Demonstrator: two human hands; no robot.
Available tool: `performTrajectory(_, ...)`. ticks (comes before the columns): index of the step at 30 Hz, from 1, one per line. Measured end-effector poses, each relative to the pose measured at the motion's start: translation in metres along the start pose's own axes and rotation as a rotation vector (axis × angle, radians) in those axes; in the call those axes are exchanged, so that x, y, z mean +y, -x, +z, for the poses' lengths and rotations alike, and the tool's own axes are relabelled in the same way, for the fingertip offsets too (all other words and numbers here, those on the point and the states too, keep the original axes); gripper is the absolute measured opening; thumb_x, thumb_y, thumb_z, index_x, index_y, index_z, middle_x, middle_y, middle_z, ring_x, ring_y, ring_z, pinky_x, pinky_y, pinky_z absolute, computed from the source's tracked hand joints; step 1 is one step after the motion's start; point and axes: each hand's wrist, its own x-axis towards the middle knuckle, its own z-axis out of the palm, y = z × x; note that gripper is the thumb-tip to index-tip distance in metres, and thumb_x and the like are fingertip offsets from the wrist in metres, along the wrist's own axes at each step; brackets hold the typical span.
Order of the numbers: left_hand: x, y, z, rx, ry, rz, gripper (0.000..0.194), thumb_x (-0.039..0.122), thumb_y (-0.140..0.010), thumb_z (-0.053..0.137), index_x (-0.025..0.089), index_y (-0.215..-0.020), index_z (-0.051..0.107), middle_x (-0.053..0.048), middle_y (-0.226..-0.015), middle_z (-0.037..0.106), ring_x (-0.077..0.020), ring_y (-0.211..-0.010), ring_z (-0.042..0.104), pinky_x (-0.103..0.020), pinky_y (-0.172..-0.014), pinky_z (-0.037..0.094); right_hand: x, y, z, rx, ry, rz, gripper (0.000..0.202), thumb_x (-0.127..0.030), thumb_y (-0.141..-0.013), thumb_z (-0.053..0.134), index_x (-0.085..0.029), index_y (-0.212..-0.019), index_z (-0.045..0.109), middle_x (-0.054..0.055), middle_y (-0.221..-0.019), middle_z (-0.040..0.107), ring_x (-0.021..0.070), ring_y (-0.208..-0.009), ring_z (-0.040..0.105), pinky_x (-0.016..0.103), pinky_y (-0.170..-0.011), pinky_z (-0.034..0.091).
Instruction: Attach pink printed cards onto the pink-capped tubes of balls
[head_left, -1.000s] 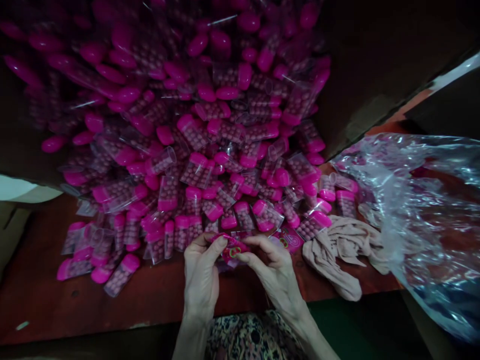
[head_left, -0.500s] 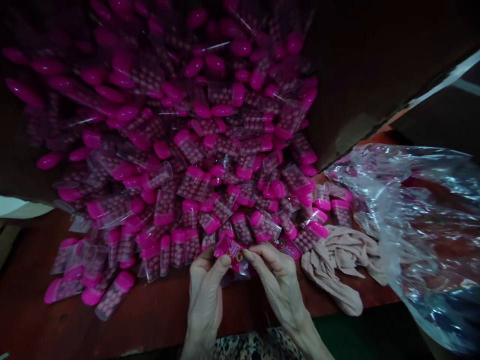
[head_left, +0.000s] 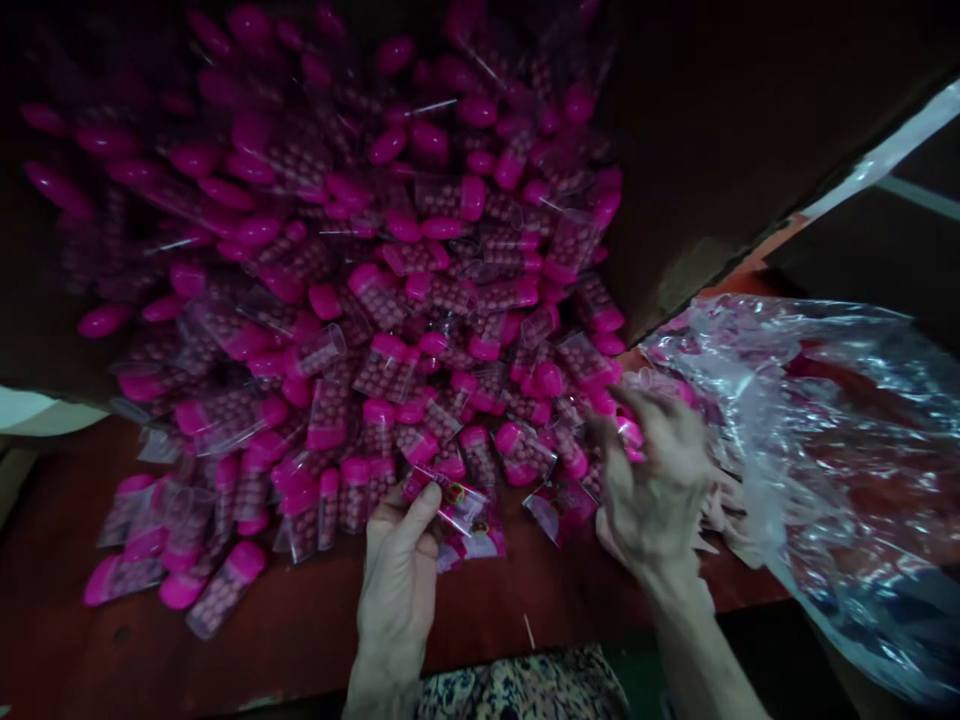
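Observation:
My left hand (head_left: 401,570) pinches a small pink printed wrapper (head_left: 454,500) between thumb and fingers, low in the middle of the view. Further printed wrappers (head_left: 484,540) lie just under it on the red-brown table (head_left: 300,620), and another pink wrapper (head_left: 559,510) lies to the right. My right hand (head_left: 660,480) is over the right front edge of the pile, blurred, its fingers bent down near the pink-capped containers; whether it grips one cannot be made out. Clear containers with pink caps and small round balls inside (head_left: 386,365) form a large pile in front of both hands.
Dark walls (head_left: 712,120) flank the pile. A crumpled clear plastic bag (head_left: 840,440) covers the table's right side. A beige cloth (head_left: 731,520) lies partly behind my right hand. Several containers (head_left: 225,590) lie at the front left.
My right hand has let go of the wrapper and moved right and forward to the pile's edge, over the cloth. My left hand keeps the wrapper, now tilted and slightly further left.

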Motion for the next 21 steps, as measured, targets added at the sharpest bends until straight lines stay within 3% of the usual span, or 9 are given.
performTrajectory(2, 0.002, 0.000, -0.001, -0.005, 0.024, 0.000, 0.018, 0.015, -0.058, 0.078, 0.016, -0.070, 0.065, -0.001, -0.071, 0.071, -0.0122, -0.067, 0.065, -0.024, -0.065, 0.052, 0.016, -0.016, 0.006, 0.043, 0.127, -0.046, 0.027, -0.029, -0.087, 0.046, -0.015, -0.107, 0.059, 0.013, -0.096, 0.058, 0.0275, -0.092, 0.053, 0.044, -0.081, 0.042)
performTrajectory(5, 0.005, 0.002, -0.001, -0.024, 0.029, -0.009, 0.019, 0.015, -0.059, 0.077, 0.015, -0.074, 0.065, -0.001, -0.071, 0.071, -0.0122, -0.065, 0.065, -0.023, -0.062, 0.052, 0.031, -0.028, 0.016, -0.054, 0.179, -0.118, 0.030, -0.023, -0.084, 0.044, -0.014, -0.110, 0.057, 0.012, -0.092, 0.057, 0.0285, -0.087, 0.050, 0.043, -0.075, 0.042)
performTrajectory(11, 0.011, 0.004, -0.003, -0.010, 0.050, -0.020, 0.019, 0.017, -0.057, 0.078, 0.014, -0.069, 0.064, -0.001, -0.065, 0.070, -0.0119, -0.056, 0.063, -0.021, -0.050, 0.051, 0.030, -0.025, 0.019, -0.114, 0.084, -0.051, 0.036, -0.023, -0.079, 0.048, -0.013, -0.114, 0.053, 0.011, -0.090, 0.053, 0.0261, -0.083, 0.049, 0.040, -0.072, 0.041)
performTrajectory(14, 0.013, 0.003, -0.003, -0.015, 0.072, -0.041, 0.018, 0.016, -0.056, 0.078, 0.014, -0.066, 0.063, 0.000, -0.062, 0.068, -0.0112, -0.051, 0.061, -0.020, -0.044, 0.049, 0.024, -0.020, 0.014, -0.126, -0.091, 0.136, 0.026, -0.031, -0.081, 0.053, -0.017, -0.102, 0.060, 0.007, -0.085, 0.053, 0.0218, -0.074, 0.051, 0.037, -0.068, 0.043)
performTrajectory(17, 0.014, 0.003, -0.003, -0.005, 0.092, -0.068, 0.018, 0.015, -0.057, 0.078, 0.014, -0.064, 0.061, 0.000, -0.061, 0.068, -0.0116, -0.050, 0.060, -0.020, -0.042, 0.048, 0.014, -0.009, 0.006, -0.150, -0.431, 0.409, 0.022, -0.038, -0.076, 0.062, -0.021, -0.090, 0.061, 0.004, -0.079, 0.058, 0.0190, -0.068, 0.055, 0.034, -0.065, 0.046)
performTrajectory(19, 0.014, 0.003, -0.002, 0.013, 0.109, -0.086, 0.017, 0.014, -0.058, 0.077, 0.014, -0.065, 0.060, 0.001, -0.061, 0.067, -0.0116, -0.050, 0.060, -0.020, -0.041, 0.047, 0.005, 0.003, 0.000, -0.217, -0.660, 0.543, 0.023, -0.037, -0.075, 0.065, -0.023, -0.091, 0.059, 0.002, -0.081, 0.061, 0.0184, -0.071, 0.059, 0.033, -0.067, 0.048)
performTrajectory(21, 0.014, 0.003, -0.001, 0.040, 0.130, -0.098, 0.016, 0.013, -0.060, 0.075, 0.014, -0.066, 0.060, 0.001, -0.062, 0.067, -0.0120, -0.052, 0.061, -0.021, -0.042, 0.048, -0.004, 0.014, -0.007, -0.356, -0.786, 0.584, 0.024, -0.036, -0.074, 0.068, -0.024, -0.092, 0.059, 0.002, -0.083, 0.064, 0.0186, -0.077, 0.062, 0.031, -0.070, 0.051)
